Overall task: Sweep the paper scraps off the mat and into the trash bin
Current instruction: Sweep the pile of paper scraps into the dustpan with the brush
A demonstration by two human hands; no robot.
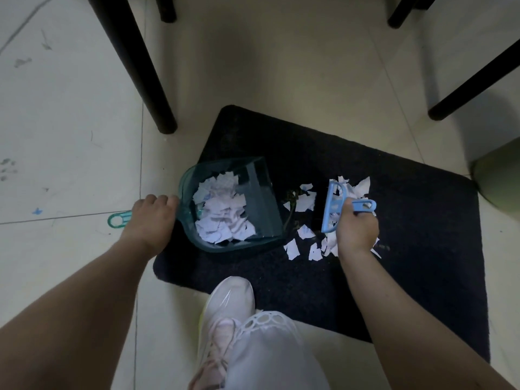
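Observation:
A dark mat (408, 249) lies on the tiled floor. My left hand (150, 220) grips the handle of a clear green dustpan (261, 204), which rests on the mat's left edge with a heap of white paper scraps (222, 215) in it. My right hand (356, 229) grips a small light-blue brush (333, 206), held upright on the mat to the right of the pan's mouth. Loose paper scraps (305, 202) lie between the pan and the brush, and more around and behind my right hand. A green bin (498, 178) shows partly at the right edge.
Black furniture legs stand on the floor: one thick leg (146, 80) left of the mat, others at the top (166, 9) and upper right (478, 83). My white shoe (228, 305) and trouser leg stand at the mat's near edge. Some dark twig debris (291, 209) lies by the pan's mouth.

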